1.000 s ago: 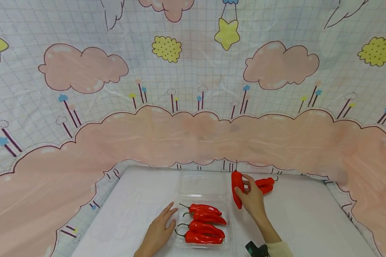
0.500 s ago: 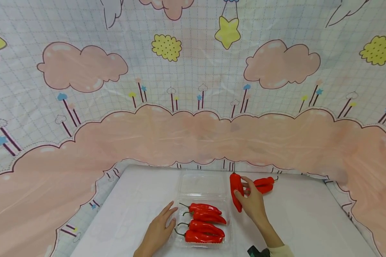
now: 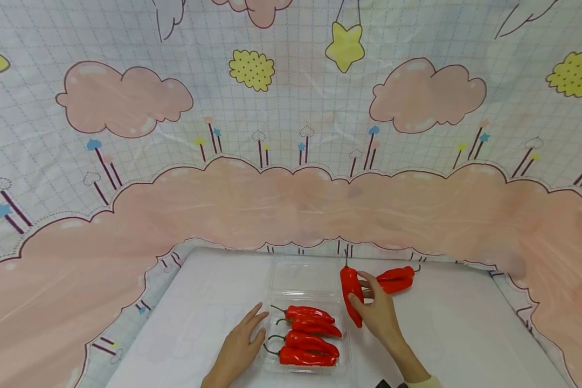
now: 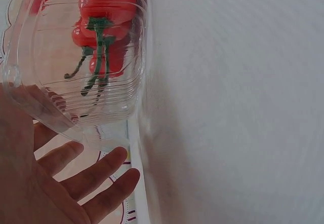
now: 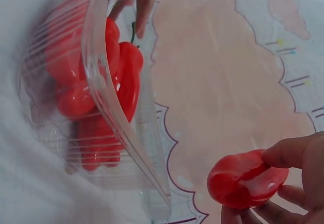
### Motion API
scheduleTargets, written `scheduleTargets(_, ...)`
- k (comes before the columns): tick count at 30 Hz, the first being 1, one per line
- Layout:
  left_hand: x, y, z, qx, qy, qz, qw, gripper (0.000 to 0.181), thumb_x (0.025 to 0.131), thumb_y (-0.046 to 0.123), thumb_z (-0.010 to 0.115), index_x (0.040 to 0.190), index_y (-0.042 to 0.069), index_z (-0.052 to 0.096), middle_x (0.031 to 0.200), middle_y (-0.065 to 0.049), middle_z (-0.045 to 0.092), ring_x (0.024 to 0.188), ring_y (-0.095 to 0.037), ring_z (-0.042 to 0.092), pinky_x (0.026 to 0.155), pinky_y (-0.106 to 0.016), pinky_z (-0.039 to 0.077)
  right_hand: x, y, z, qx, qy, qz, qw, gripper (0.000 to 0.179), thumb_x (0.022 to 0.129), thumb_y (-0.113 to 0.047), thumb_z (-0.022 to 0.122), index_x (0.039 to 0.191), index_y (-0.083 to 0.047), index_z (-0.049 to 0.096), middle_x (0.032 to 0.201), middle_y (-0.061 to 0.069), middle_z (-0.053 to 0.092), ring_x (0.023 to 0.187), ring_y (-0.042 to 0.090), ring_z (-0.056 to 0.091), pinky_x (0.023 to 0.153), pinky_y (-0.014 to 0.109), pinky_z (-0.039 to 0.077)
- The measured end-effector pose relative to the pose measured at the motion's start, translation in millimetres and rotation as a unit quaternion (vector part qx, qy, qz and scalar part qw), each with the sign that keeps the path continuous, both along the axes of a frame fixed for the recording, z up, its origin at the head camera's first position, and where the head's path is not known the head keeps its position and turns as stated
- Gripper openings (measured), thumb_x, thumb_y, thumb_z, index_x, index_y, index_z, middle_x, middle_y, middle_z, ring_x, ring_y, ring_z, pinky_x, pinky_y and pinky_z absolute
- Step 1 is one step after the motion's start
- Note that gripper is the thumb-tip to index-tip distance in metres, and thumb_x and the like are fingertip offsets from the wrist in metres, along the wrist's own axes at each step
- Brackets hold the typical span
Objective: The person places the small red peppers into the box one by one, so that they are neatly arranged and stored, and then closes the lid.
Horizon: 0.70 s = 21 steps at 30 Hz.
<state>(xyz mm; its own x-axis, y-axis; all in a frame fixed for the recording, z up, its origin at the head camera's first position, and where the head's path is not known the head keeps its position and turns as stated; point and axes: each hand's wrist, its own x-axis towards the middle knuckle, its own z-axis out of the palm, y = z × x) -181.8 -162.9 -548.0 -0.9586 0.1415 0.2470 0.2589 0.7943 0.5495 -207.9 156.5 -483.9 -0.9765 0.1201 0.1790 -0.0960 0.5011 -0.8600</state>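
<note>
- Handling first: I'd guess the pepper [image 3: 350,285] is light and fairly firm. That gloss makes me think slick skin, so go for a steady pinch rather than a hard squeeze.
- Best hold, imo, is around the thick middle. The thin stem [image 3: 346,260] looks like the bit most likely to snap or bend, so I wouldn't lift by it.
- Can't tell if it's real or plastic, so no promises on bruising.
- Looks-wise: bright shiny red, long, tapering to a narrow tip, with lumpy folds showing in the right wrist view.
- It's just right of the clear box [image 3: 347,350], near the lid [image 3: 300,277], stem end away from the person and tip pointing back toward them.
- Right hand [image 3: 380,312] has it pinched, thumb on one side, fingers on the other.
- Left hand [image 3: 239,345] is holding nothing, fingers spread and mostly straight, right by the stem side of the box. Can't tell if it's touching.
- Four peppers [image 3: 312,340] lie side by side in the box, and two more [image 3: 400,274] sit on the desk [image 3: 465,323] beyond the right hand.
</note>
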Motion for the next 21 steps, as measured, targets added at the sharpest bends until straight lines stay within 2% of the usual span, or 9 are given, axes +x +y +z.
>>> scheduleTargets(5, -1.3, -0.4, -1.0, -0.003, -0.003, 0.001, 1.0000, 0.039, 0.093, 0.018, 0.063, 0.133, 0.016, 0.062, 0.151, -0.002, 0.048, 0.124, -0.031, 0.060, 0.098, -0.054, 0.051, 4.6, -4.0, 1.0, 0.007, 0.014, 0.010, 0.9998, 0.057, 0.087, -0.011, 0.072, 0.140, -0.015, 0.050, 0.124, 0.015, 0.066, 0.101, 0.028, 0.064, 0.073, 0.036, 0.061)
scheduleTargets(21, -0.2, 0.8, 0.2, -0.001, -0.008, 0.002, 1.0000, 0.040, 0.093, 0.017, 0.063, 0.133, 0.016, 0.061, 0.152, -0.003, 0.048, 0.124, -0.032, 0.060, 0.098, -0.054, 0.051, 16.4, -14.3, -1.3, 0.009, 0.003, 0.047, 0.9988, 0.058, 0.085, -0.011, 0.075, 0.138, -0.020, 0.053, 0.124, 0.008, 0.067, 0.101, 0.021, 0.066, 0.077, 0.028, 0.060)
